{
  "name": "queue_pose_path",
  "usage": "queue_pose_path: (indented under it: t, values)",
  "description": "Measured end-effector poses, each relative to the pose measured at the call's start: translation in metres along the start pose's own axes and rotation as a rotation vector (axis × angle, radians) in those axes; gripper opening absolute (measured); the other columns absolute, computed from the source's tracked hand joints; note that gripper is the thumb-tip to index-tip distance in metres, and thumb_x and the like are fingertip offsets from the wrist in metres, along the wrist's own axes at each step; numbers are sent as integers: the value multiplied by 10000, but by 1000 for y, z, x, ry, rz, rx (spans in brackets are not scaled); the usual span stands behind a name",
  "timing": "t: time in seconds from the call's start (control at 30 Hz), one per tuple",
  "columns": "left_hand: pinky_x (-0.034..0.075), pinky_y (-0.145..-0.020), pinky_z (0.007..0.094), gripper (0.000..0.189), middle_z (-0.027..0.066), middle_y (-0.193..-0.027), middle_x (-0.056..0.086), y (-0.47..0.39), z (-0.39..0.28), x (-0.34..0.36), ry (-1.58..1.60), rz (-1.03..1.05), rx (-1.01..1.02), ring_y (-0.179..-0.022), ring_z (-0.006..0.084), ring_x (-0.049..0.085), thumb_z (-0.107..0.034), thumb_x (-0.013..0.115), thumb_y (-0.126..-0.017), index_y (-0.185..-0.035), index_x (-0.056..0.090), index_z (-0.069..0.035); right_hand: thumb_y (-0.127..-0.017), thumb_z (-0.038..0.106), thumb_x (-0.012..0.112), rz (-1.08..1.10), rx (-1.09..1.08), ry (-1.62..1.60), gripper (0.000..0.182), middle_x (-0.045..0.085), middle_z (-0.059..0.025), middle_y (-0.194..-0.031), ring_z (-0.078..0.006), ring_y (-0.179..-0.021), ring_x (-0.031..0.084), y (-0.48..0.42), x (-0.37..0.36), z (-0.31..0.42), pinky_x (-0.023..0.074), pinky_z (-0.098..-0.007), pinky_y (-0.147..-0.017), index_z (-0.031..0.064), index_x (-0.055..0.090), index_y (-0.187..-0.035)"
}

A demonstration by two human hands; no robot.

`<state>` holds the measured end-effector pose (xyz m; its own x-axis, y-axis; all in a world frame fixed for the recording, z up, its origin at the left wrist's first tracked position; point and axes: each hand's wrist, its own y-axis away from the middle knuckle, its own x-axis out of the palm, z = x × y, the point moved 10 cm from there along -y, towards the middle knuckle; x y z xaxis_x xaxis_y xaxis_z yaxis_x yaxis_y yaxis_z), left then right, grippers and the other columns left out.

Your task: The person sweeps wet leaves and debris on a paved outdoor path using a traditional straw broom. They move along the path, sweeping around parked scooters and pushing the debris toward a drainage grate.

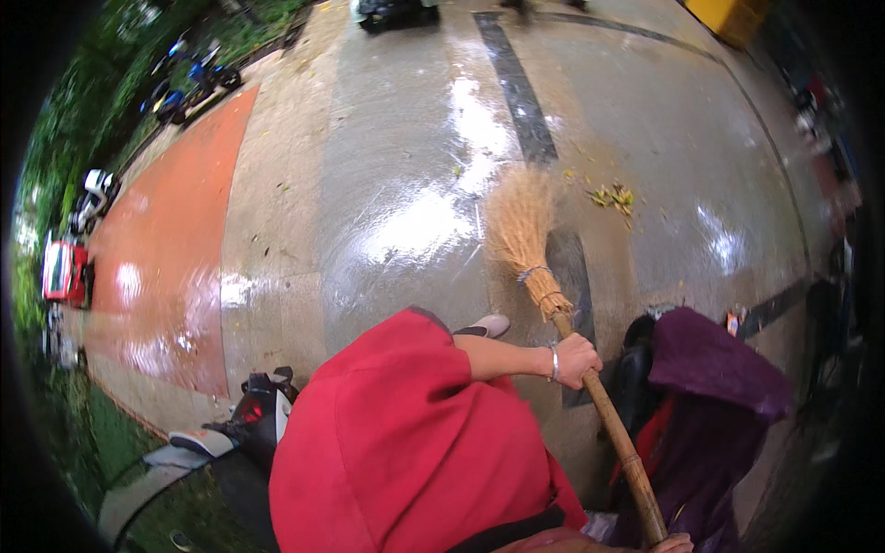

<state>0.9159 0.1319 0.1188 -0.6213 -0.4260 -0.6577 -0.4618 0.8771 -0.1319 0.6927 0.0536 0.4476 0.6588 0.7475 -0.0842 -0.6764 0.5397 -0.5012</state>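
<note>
My left hand, with a silver bangle at the wrist, grips the bamboo handle of a broom near its head. Lower down, my right hand is wrapped around the handle's far end, partly cut off by the picture's bottom edge. The broom's straw head fans out over the wet paving and looks blurred at its tips. Wire or cord binds the straw where it meets the handle. A small heap of yellow and green leaves lies to the right of the bristles.
Close on the right stands a vehicle under a purple cover. A scooter is behind on the left. Farther off are a blue motorbike, a red vehicle and a yellow object. The concrete ground is wet and shiny.
</note>
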Motion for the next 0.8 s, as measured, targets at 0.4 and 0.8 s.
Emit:
queue_pose_path:
  t: [0.4,0.8]
  values:
    - [470,-631,495,128,166,-654,591,159,154,-57,34,-158,-742,-720,384,608,-202,624,-628,-662,576,-87,-926,148,471,426,296,-1049,287,364,30,-414,-41,-303,318,-113,183,-160,334,-183,-299,116,359,-665]
    - [463,-566,471,139,140,-646,603,-159,81,-1,155,-80,-1,-668,364,599,-237,659,-590,-619,596,-117,-830,135,510,288,-213,-469,242,454,-32,-488,-152,-362,431,-161,82,-39,395,-304,-353,79,399,-623]
